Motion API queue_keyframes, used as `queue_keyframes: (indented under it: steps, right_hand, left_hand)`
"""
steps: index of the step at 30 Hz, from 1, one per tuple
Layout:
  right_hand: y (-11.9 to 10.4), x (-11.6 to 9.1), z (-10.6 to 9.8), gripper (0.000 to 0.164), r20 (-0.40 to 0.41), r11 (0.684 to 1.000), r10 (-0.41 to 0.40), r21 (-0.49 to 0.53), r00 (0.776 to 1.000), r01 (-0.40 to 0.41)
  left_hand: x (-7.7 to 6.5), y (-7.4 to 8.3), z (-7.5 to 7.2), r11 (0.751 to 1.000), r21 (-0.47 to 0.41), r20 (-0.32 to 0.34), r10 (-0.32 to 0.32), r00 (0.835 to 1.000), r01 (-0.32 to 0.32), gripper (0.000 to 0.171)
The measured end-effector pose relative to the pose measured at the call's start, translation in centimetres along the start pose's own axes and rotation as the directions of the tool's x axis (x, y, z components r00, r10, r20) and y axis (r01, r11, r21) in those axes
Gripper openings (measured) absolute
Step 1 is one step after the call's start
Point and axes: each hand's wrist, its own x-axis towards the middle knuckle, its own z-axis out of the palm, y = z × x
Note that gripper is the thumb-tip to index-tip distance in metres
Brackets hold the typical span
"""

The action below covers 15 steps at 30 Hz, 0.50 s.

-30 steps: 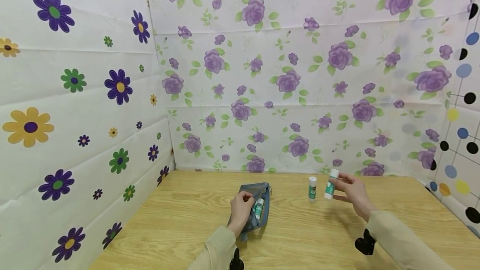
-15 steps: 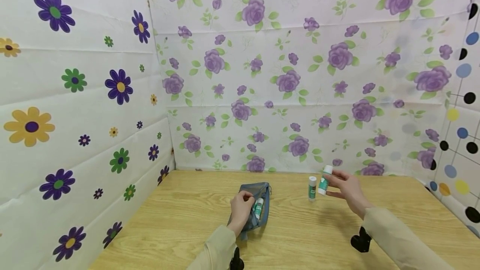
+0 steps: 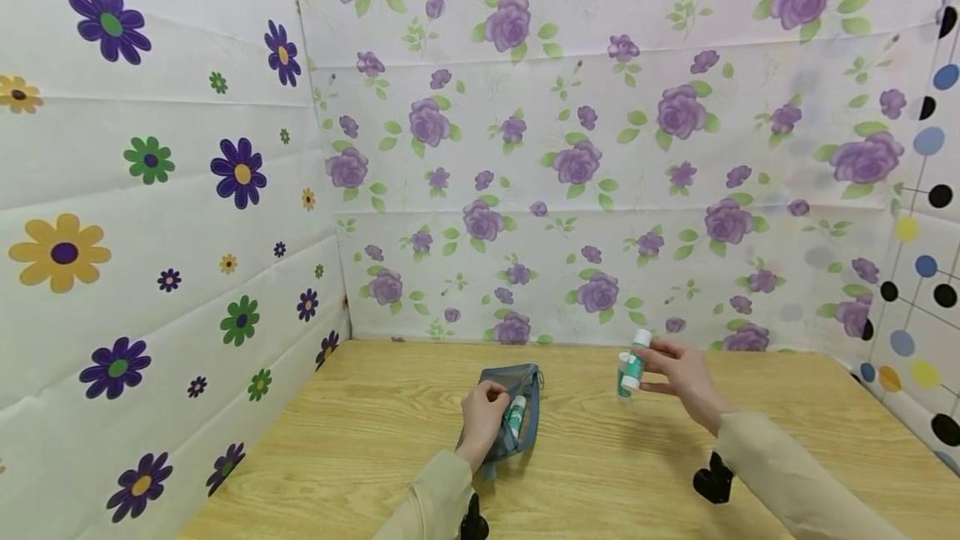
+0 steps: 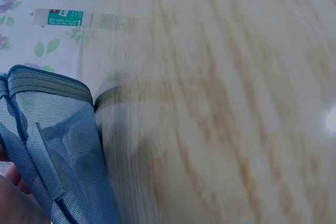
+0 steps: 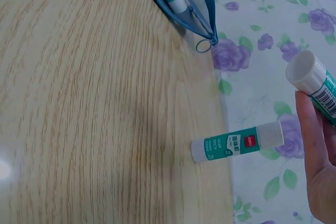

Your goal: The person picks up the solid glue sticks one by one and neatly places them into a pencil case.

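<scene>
My left hand (image 3: 483, 419) grips the near-left side of a blue mesh zip pouch (image 4: 68, 135), whose mouth gapes. A green-and-white glue stick (image 3: 517, 415) lies inside it, showing through the opening. In my right hand (image 3: 686, 377) another glue stick (image 3: 637, 359) is pinched between thumb and fingers, raised and slightly tilted. Just behind it a further glue stick (image 5: 236, 142) stands upright on the table, partly covered by the held one in the head view. The held stick's white base end (image 5: 307, 72) shows at the right wrist view's edge.
The wood-grain table (image 3: 360, 457) runs back to a wall hung with purple-rose cloth (image 3: 577, 161). A flower-print cloth (image 3: 150, 273) closes off the left side, and a dotted cloth (image 3: 918, 340) the right. A zipper ring (image 5: 203, 45) hangs at the pouch's end.
My right hand has carried its glue stick left and slightly up, from beside the standing glue stick to overlapping it in view. The left hand and pouch have stayed put.
</scene>
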Motion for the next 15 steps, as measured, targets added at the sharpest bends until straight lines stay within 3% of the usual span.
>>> queue_keyframes:
  steps: [3,6,8,15]
  right_hand:
    - [-0.1,0.0,0.4,0.069,0.018,1.0,-0.007,-0.002,1.0,0.007]
    - [-0.1,-0.1,0.8,0.068,0.033,1.0,-0.017,-0.009,0.999,0.018]
    - [-0.1,-0.1,1.0,0.068,0.041,1.0,-0.02,-0.014,0.999,0.02]
    - [0.0,0.0,2.1,0.066,0.048,1.0,-0.011,-0.018,0.999,0.012]
  left_hand:
    - [0.1,-0.1,0.0,1.0,-0.005,-0.007,0.019,1.0,-0.019,0.006]
    - [0.2,-0.2,0.1,1.0,0.012,0.0,-0.009,1.0,0.009,0.006]
    - [0.4,-0.1,0.2,0.998,0.027,0.016,-0.06,0.998,0.059,0.006]
    - [0.4,-0.2,0.3,0.997,0.022,0.026,-0.078,0.997,0.078,0.007]
